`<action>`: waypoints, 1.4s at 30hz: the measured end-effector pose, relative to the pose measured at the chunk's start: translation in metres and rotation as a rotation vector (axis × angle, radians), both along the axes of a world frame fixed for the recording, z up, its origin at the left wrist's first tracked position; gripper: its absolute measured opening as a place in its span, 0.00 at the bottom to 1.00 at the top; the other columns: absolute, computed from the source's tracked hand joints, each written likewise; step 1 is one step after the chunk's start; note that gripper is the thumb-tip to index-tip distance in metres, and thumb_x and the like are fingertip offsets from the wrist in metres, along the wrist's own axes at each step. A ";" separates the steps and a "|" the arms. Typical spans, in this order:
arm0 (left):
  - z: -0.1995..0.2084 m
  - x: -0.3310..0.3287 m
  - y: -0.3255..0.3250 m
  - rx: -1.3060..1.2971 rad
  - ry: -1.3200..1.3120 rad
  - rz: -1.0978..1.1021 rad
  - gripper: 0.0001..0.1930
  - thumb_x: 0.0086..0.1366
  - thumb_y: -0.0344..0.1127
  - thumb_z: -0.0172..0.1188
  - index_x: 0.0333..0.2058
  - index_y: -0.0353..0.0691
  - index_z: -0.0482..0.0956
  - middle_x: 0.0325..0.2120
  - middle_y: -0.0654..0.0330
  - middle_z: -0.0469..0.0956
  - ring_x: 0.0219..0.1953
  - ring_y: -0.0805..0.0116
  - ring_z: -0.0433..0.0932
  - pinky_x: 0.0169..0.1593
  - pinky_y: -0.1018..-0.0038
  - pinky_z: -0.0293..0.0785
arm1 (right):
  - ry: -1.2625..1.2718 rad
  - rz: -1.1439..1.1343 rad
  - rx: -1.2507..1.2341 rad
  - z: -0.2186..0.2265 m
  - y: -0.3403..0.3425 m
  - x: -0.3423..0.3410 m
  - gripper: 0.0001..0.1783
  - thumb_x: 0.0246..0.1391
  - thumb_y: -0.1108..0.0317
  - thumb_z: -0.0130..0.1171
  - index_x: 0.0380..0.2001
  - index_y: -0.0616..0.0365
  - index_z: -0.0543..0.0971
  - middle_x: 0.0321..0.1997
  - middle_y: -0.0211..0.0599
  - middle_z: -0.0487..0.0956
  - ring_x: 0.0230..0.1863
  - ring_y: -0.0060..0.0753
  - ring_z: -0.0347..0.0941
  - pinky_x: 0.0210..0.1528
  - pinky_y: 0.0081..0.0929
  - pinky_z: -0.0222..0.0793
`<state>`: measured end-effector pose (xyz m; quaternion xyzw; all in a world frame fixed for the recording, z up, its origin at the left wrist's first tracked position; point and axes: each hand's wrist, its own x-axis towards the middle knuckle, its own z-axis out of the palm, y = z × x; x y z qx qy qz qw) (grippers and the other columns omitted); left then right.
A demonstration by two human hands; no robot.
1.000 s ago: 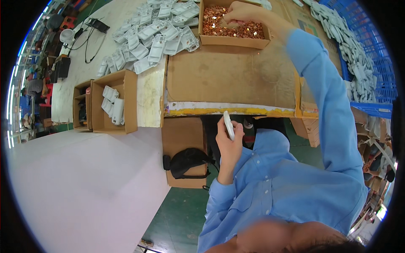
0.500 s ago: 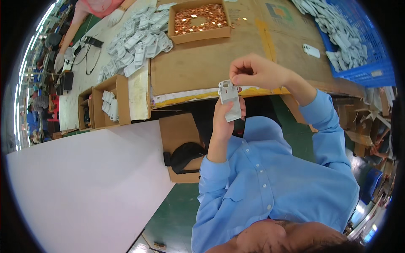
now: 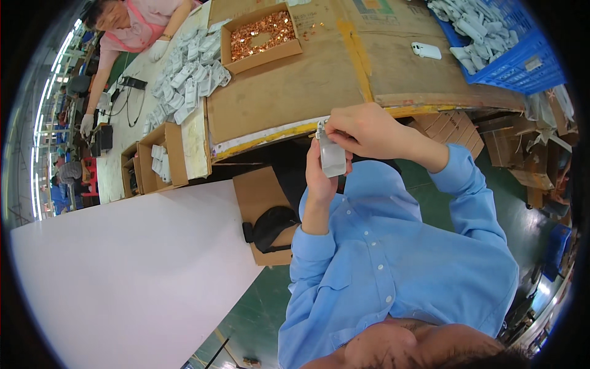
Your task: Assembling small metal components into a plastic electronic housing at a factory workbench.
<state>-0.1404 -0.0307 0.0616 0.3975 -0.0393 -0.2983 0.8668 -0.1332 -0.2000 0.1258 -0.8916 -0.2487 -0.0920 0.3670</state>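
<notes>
A pale grey-white plastic housing (image 3: 334,158), shaped like a small handset shell with an open recess, is held upright in my left hand (image 3: 316,178). The thumb lies along one side and fingertips show on the other. My right hand (image 3: 366,130) bends over the housing's top end, with its thumb and fingers pinched together there. Whatever sits between those fingertips is hidden. Both hands are just off the table's near edge. Beyond them stands a shallow cardboard box (image 3: 267,58) of small shiny copper-coloured metal pieces.
Similar housings form a heap (image 3: 187,77) left of the box, and more fill a blue crate (image 3: 522,69) at far right. One housing (image 3: 426,50) lies alone on the cardboard-covered table (image 3: 276,98). A small carton (image 3: 179,161) holds a few. A co-worker's gloved hand (image 3: 158,50) rests near the heap.
My right hand has come down from above the housing onto its top end. The view has shifted, bringing more of the co-worker into sight.
</notes>
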 end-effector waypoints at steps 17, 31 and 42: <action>0.014 -0.007 0.009 0.252 -0.275 0.061 0.24 0.72 0.47 0.37 0.55 0.34 0.65 0.33 0.55 0.76 0.25 0.68 0.80 0.30 0.75 0.76 | 0.049 -0.256 0.132 -0.008 0.010 -0.016 0.11 0.53 0.64 0.63 0.35 0.55 0.73 0.31 0.37 0.74 0.31 0.42 0.76 0.30 0.36 0.70; 0.015 -0.005 0.007 0.452 -0.244 0.080 0.15 0.70 0.34 0.48 0.50 0.34 0.72 0.34 0.59 0.78 0.28 0.77 0.77 0.28 0.79 0.78 | -0.029 -0.226 -0.029 -0.023 0.009 -0.014 0.09 0.52 0.66 0.62 0.35 0.54 0.74 0.31 0.35 0.74 0.30 0.42 0.75 0.27 0.35 0.68; 0.003 0.003 0.006 0.663 -0.375 0.039 0.13 0.72 0.37 0.47 0.47 0.35 0.74 0.31 0.61 0.79 0.26 0.77 0.78 0.30 0.80 0.77 | -0.015 -0.222 -0.004 -0.033 0.009 -0.012 0.08 0.52 0.68 0.60 0.35 0.55 0.73 0.31 0.37 0.74 0.29 0.44 0.74 0.28 0.37 0.69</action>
